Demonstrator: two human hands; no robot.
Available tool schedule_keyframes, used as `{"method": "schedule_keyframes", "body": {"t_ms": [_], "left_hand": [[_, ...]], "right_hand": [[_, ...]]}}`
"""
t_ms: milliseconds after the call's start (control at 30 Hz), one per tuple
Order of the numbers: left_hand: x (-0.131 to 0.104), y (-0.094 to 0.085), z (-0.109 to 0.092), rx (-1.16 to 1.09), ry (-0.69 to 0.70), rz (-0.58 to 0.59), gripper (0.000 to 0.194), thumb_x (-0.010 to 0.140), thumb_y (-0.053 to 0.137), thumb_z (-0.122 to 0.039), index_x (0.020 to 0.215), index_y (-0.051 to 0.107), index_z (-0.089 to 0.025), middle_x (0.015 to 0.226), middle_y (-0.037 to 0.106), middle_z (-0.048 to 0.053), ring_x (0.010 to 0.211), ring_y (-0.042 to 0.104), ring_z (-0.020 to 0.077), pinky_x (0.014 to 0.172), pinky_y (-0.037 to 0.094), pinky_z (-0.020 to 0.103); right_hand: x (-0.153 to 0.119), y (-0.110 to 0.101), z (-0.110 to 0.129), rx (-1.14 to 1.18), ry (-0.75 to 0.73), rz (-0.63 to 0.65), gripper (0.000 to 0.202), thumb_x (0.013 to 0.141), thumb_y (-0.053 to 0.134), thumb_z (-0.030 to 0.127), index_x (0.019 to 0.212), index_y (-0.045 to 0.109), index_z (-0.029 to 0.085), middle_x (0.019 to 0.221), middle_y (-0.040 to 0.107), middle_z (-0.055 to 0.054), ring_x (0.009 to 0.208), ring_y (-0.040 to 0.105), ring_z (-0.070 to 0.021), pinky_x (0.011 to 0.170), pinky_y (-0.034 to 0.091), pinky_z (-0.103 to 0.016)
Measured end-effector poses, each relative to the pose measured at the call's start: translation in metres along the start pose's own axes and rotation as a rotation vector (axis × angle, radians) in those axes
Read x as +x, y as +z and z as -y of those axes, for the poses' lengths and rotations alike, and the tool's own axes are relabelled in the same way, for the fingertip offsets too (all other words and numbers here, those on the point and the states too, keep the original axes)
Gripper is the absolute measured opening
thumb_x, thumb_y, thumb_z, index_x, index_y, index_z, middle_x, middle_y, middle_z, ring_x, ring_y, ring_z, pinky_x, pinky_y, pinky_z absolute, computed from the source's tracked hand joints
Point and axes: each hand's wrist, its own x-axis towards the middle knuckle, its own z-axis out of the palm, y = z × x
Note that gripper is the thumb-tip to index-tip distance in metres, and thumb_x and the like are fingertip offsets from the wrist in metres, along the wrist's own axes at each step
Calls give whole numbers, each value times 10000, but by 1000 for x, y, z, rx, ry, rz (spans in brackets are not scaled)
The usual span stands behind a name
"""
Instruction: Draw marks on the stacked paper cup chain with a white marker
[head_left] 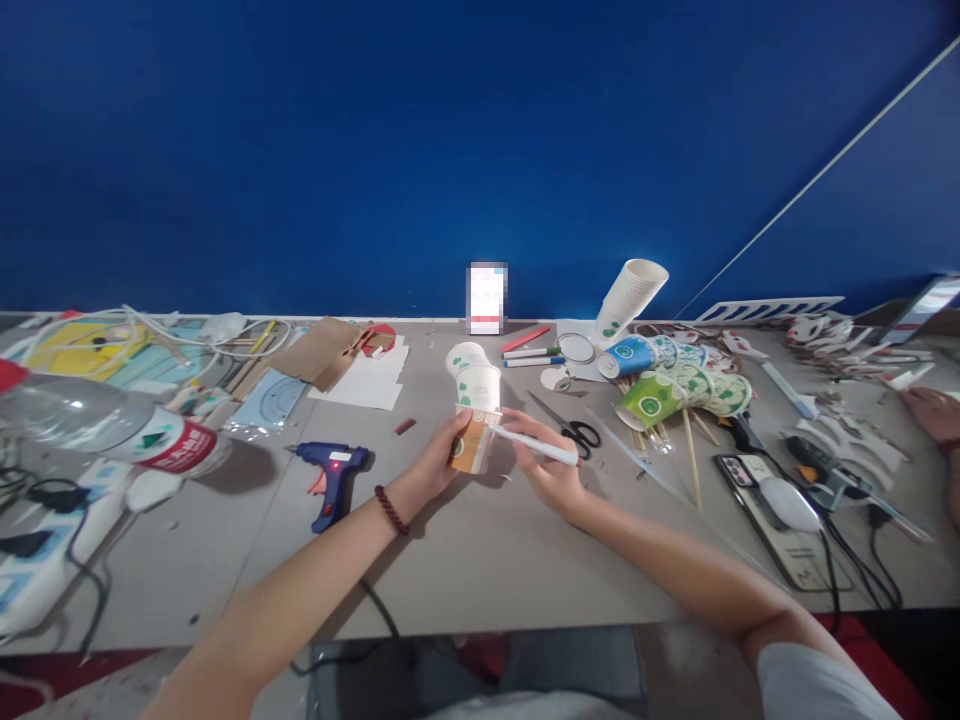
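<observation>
My left hand (442,455) is closed around an orange-brown paper cup (471,448). White paper cups (478,388) with green print extend from its far end in a row. Between the fingers of my right hand (551,475) is a slim white marker (541,446), its front end at the right side of the orange-brown cup. Whether the tip touches the cup, I cannot tell. Black-handled scissors (581,437) lie just beyond my right hand. A small reddish-brown piece (405,427) rests left of the cups.
A blue hot glue gun (334,475) lies left, near a water bottle (150,430) and a power strip (56,560). Stacked white cups (631,295), patterned cup chains (649,400), markers (534,357) and a phone (780,530) are right. Another person's hand (934,412) is far right.
</observation>
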Motion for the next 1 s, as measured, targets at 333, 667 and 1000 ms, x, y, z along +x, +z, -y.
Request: {"method": "schedule_keyframes", "body": {"t_ms": [333,667,1000], "left_hand": [[-1,1,-1,54,-9,-34,378,751,778,-483,925,724,-152,805,720,44,710,653,171,663,504,271],[-2,5,-4,23,3,-13,370,723,809,-464,888,721,-144,797,723,44,700,649,159,660,502,259],[-1,2,-1,23,16,-21,373,740,793,-462,914,727,-139,827,721,54,712,642,166,680,484,274]], "right_hand": [[-1,0,3,49,-27,38,167,929,582,291,961,733,225,1065,792,-113,1164,706,-292,922,604,-408],[-1,0,2,82,46,10,180,942,581,325,981,725,224,1118,782,-119,1135,722,-292,944,597,-434],[0,0,1,94,43,4,180,936,589,333,954,728,220,1128,779,-125,1091,741,-288,919,607,-429]]}}
